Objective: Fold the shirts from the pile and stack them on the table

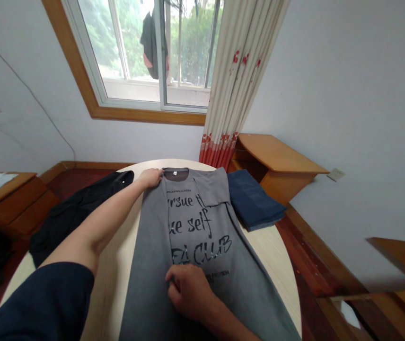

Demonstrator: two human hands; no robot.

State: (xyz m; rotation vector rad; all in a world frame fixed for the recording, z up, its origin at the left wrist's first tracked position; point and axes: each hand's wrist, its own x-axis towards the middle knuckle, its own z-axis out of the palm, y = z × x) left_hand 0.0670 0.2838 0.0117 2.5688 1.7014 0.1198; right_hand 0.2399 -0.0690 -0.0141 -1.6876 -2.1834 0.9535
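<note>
A grey T-shirt [202, 227] with dark lettering lies front up on the round table, collar at the far side. Its left side is folded inward in a long strip that covers the start of the printed words. The sleeve on the right is turned in over the chest. My left hand [152, 177] reaches out to the far left shoulder and grips the cloth beside the collar. Lower down, my right hand [190, 286] is closed at the edge of the folded strip, fingers curled on the fabric; its fingertips are partly hidden.
Right of the shirt rests a folded navy garment stack [255, 199] on the pale round table [110, 274]. A black garment [82, 203] lies on the left, partly behind my arm. A wooden desk [280, 154] stands beyond, near the curtain [238, 71] and window.
</note>
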